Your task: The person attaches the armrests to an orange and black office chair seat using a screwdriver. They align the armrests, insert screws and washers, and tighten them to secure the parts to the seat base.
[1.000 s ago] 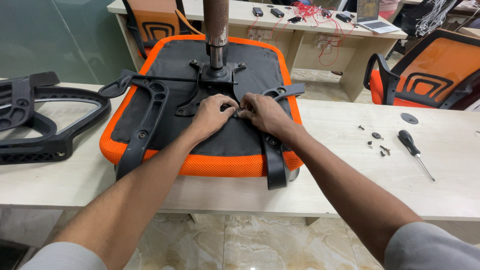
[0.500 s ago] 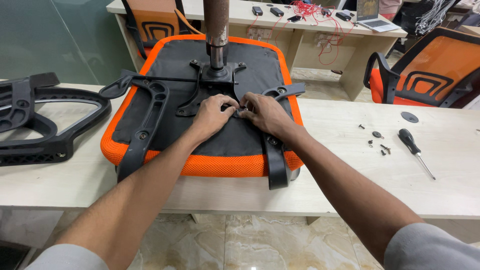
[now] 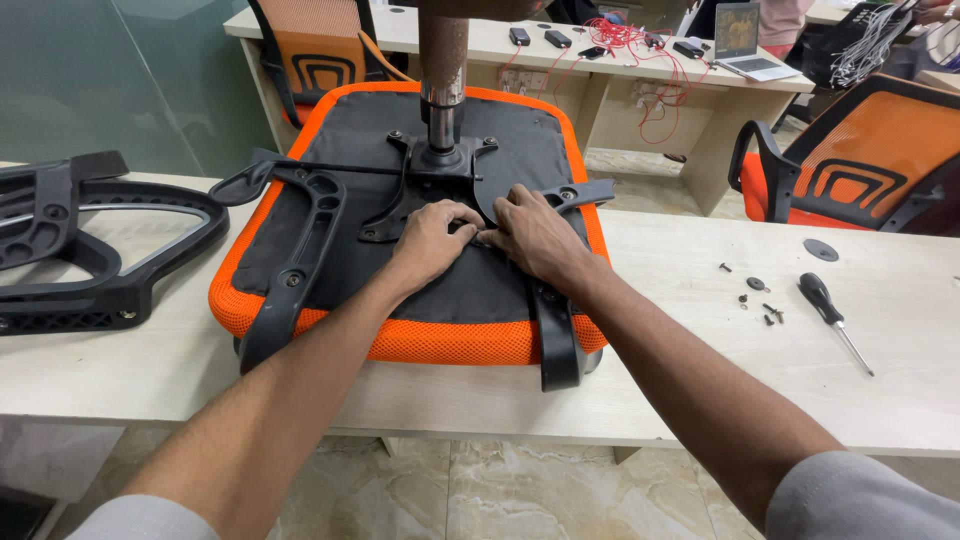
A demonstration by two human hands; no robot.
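An upside-down office chair seat [image 3: 300,200], orange-edged with a black underside, lies on a pale wooden table [image 3: 690,350]. A metal gas cylinder [image 3: 442,75] stands up from its black mounting plate [image 3: 440,165]. My left hand [image 3: 432,243] and my right hand [image 3: 533,233] meet at the near corner of that plate, fingertips pinched together on a small part that my fingers hide. Black armrests run down the seat on the left [image 3: 300,265] and on the right [image 3: 555,330], under my right wrist.
A black-handled screwdriver [image 3: 830,315], loose screws and washers [image 3: 760,300] and a dark round cap [image 3: 820,250] lie on the table to the right. A black plastic chair frame [image 3: 90,245] rests at the left. Orange chairs and a desk with red wires stand behind.
My hands stay pinched at the same spot on the mounting plate. The view has shifted slightly, so the seat and table sit a little lower in the picture.
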